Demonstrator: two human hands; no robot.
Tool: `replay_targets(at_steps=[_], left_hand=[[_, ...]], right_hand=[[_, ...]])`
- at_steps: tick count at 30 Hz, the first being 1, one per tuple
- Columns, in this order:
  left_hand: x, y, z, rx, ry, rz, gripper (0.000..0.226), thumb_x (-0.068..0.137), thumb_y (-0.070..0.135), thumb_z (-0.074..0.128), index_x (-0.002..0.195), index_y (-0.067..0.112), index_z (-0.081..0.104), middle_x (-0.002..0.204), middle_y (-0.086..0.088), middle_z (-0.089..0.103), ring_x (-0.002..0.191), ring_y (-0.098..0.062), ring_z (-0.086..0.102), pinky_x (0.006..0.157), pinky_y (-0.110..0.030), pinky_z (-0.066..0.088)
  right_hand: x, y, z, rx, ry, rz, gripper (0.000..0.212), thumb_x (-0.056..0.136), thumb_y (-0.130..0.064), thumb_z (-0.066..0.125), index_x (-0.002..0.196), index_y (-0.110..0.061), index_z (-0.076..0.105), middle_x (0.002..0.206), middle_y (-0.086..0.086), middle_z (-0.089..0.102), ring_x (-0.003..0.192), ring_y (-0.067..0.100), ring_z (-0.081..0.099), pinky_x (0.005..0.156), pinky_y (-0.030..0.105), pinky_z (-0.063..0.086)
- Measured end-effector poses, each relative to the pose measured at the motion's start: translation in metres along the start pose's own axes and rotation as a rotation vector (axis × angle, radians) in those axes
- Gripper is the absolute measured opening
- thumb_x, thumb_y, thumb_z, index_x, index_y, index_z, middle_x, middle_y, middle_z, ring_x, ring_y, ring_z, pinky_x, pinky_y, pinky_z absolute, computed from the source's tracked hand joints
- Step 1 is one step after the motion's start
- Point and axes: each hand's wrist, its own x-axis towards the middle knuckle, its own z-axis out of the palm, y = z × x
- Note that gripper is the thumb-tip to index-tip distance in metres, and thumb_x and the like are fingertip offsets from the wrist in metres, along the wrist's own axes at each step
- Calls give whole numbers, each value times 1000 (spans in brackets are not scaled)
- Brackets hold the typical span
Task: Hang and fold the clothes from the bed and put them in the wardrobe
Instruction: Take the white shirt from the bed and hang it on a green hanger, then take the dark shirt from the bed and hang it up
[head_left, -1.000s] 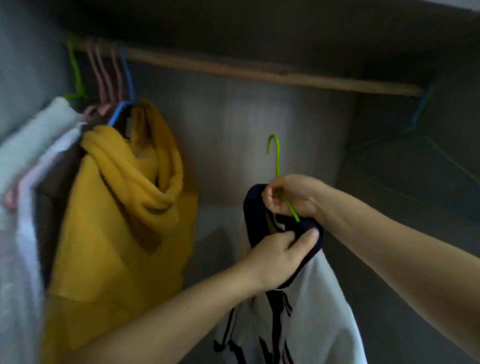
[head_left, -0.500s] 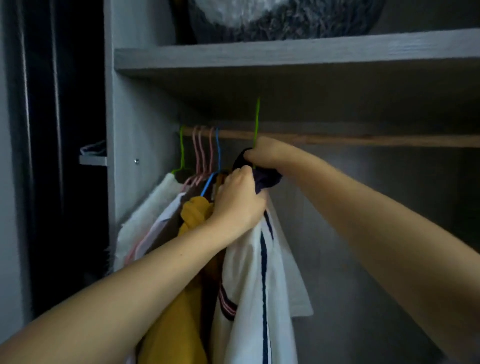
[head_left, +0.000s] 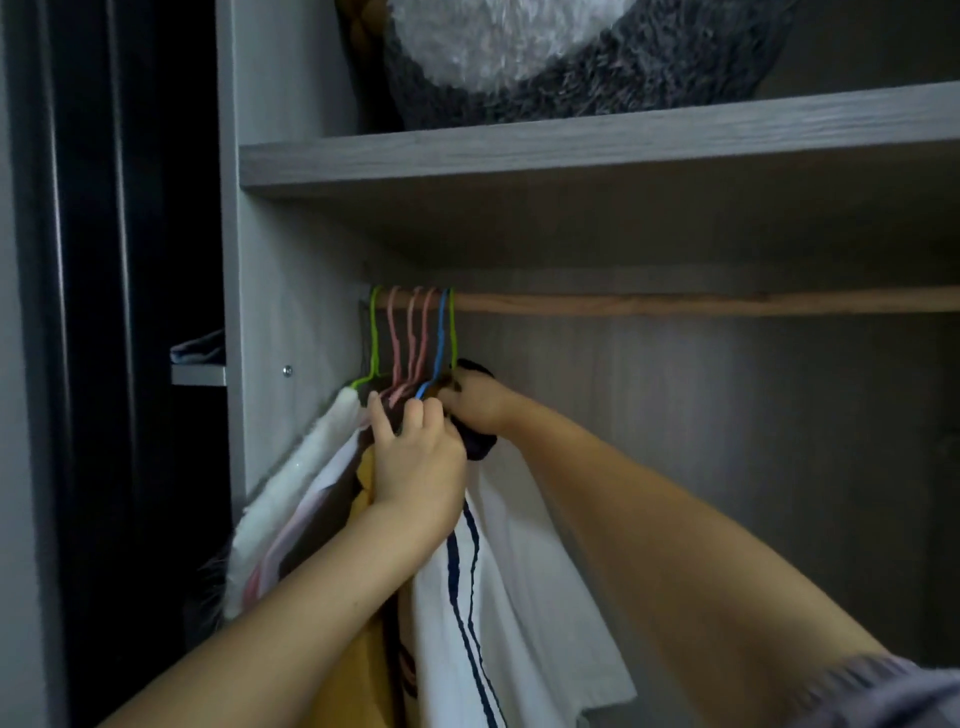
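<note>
Shirt (head_left: 498, 587), white with navy stripes and dark collar, hanging on green hanger (head_left: 452, 332); hook now over wooden rail (head_left: 675, 303), last in the row, just right of blue hanger (head_left: 440, 338). Half a second ago: same hook held upright in front of the rail, well right of the other hangers, not yet seated. Since then slid left, tight against the group. Long axis of shirt vertical, collar up at the rail end, hem down toward the bottom of frame; body fanning slightly to the right.

Right hand (head_left: 475, 402) curled round the dark collar at the hanger neck, gripping it. Left hand (head_left: 415, 467) lower, fingers partly curled against the neighbouring garments; whether pinching cloth or only pressing, cannot tell.

Left of shirt: yellow garment (head_left: 363, 670), mostly hidden by the left forearm, then pale clothes (head_left: 291, 509) on pink hangers (head_left: 410, 338) and a second green one. Above: grey shelf (head_left: 571, 156) bearing a fluffy grey-and-white bundle (head_left: 519, 52).
</note>
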Motion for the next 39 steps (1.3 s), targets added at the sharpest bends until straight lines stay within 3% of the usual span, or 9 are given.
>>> replay_targets(at_steps=[3,6,8,10,15,19,26,31,39], left_hand=[[-7,12,-5,55,37,43,49,94,9,29,143,2,33,134,-14,36,130,-32,28,111,-66,-1],[-17,36,-13,18,175,142,59,89,10,14,146,4,27,142,-17,35,135,-32,28,109,-68,4],[-22,62,-18,-96,148,237,55,88,11,23,142,10,35,140,-17,35,135,-34,26,109,-67,3],[-24,96,-21,-227,109,326,42,92,18,42,135,14,44,134,-14,40,131,-33,30,111,-63,6],[-69,206,-26,-548,63,629,47,95,42,45,134,17,45,129,-11,50,122,-31,44,104,-48,29],[-159,304,-48,-773,61,902,51,94,43,44,137,16,46,132,-9,52,124,-28,45,108,-47,25],[-345,421,-128,-1010,91,1301,51,89,35,52,135,12,51,131,-14,53,122,-31,48,109,-52,26],[-484,479,-215,-980,-101,1517,56,94,41,45,144,19,36,144,-10,38,133,-26,33,113,-48,11],[-661,515,-350,-1037,-97,1827,57,98,44,35,148,20,24,150,-10,31,140,-26,25,115,-53,13]], right_hand=[[-28,19,-3,-16,79,22,52,103,-36,37,147,-10,32,145,14,44,133,29,42,96,22,31],[-77,61,-14,-296,245,141,53,103,-42,32,149,-16,27,148,14,40,136,30,38,113,44,25],[-124,92,-29,-516,377,262,50,101,-41,34,147,-21,30,149,9,39,136,28,37,113,55,17],[-177,118,-44,-684,457,347,52,100,-40,36,148,-22,29,153,7,31,138,25,32,113,54,15],[-335,162,-67,-968,390,544,59,99,-38,37,153,-26,17,161,6,12,148,23,10,114,56,12],[-479,169,-64,-1004,353,739,59,97,-38,36,152,-26,20,160,7,16,147,24,15,114,55,15],[-759,124,-31,-1041,269,1149,57,100,-36,38,152,-28,20,161,5,8,149,23,7,115,56,3],[-943,50,-8,-925,257,1649,60,100,-43,30,153,-31,5,162,1,-8,149,22,-8,113,61,-1],[-1134,-70,27,-753,385,2177,56,101,-42,25,153,-30,4,161,4,-2,148,23,-3,113,62,2]])
